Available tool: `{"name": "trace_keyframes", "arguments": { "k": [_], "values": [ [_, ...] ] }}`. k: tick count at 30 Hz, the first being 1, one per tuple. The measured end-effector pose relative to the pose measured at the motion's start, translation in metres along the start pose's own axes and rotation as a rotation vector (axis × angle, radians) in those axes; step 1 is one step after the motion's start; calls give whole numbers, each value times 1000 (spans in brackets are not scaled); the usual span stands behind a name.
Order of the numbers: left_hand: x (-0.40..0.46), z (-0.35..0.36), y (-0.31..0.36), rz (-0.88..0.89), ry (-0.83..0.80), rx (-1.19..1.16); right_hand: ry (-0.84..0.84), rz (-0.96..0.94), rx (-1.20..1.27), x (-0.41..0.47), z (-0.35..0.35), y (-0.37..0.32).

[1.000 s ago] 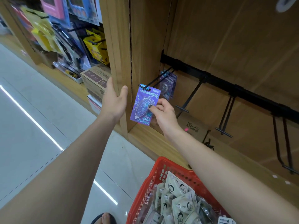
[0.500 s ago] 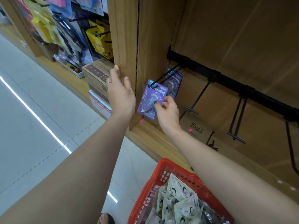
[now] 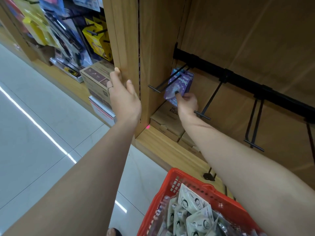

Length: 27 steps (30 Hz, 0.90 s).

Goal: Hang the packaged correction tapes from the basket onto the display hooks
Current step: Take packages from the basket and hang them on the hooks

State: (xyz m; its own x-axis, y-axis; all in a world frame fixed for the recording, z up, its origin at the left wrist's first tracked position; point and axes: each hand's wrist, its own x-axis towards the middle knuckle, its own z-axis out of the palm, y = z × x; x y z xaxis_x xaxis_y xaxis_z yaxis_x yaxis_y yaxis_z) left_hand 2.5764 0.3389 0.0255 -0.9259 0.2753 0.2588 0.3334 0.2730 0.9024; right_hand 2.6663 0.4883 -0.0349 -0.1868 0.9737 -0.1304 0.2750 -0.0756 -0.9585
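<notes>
The right hand (image 3: 186, 103) pinches the lower edge of the purple correction tape pack (image 3: 178, 87), which is threaded on the leftmost display hook (image 3: 166, 81), near the black rail (image 3: 238, 77). It should slide flush against the pack behind, then be released cleanly. The left hand (image 3: 123, 97) rests flat-fingered on the wooden shelf upright (image 3: 122, 40). The red basket (image 3: 177, 181) sits below the shelf's front edge, above a tiled floor (image 3: 34, 133).

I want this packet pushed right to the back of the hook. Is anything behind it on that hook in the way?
Yes: another purple packet already hangs behind it on the same hook, near the rail. The right hand pinches the front packet, which can only slide back against that one.
</notes>
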Motion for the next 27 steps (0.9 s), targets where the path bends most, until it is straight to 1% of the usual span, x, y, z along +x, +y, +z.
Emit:
{"name": "trace_keyframes", "arguments": {
  "k": [3,5,7,9,11,13,16,18,19,21,23,25,27],
  "values": [
    [2,-6,1,-47,-100,-5,-40,21,-89,-21,-16,7],
    [-4,-10,2,-136,-189,-29,-64,27,-121,-45,-38,17],
    [-24,-12,4,-231,-264,19,-144,6,-145,-74,-68,32],
    [-58,-10,5,-221,-341,172,-185,-61,-194,-102,-104,50],
    [-99,-8,3,-144,-456,285,-150,-129,-241,-127,-142,68],
    [-144,-10,-1,-55,-665,364,-114,-150,-279,-151,-179,86],
    [-211,-14,-13,63,-1044,499,-88,-112,-360,-184,-228,120],
    [-252,-15,-26,83,-1239,619,-153,-43,-438,-202,-251,148],
    [-269,-16,-33,72,-1304,679,-234,16,-496,-209,-259,160],
    [-296,-17,-43,69,-1369,781,-435,129,-625,-223,-272,182],
    [-313,-17,-49,85,-1366,838,-590,99,-736,-232,-281,199],
    [-323,-15,-53,71,-1332,849,-680,37,-825,-240,-287,206],
    [-330,-13,-55,25,-1308,835,-705,47,-803,-244,-290,208]
  ]
}}
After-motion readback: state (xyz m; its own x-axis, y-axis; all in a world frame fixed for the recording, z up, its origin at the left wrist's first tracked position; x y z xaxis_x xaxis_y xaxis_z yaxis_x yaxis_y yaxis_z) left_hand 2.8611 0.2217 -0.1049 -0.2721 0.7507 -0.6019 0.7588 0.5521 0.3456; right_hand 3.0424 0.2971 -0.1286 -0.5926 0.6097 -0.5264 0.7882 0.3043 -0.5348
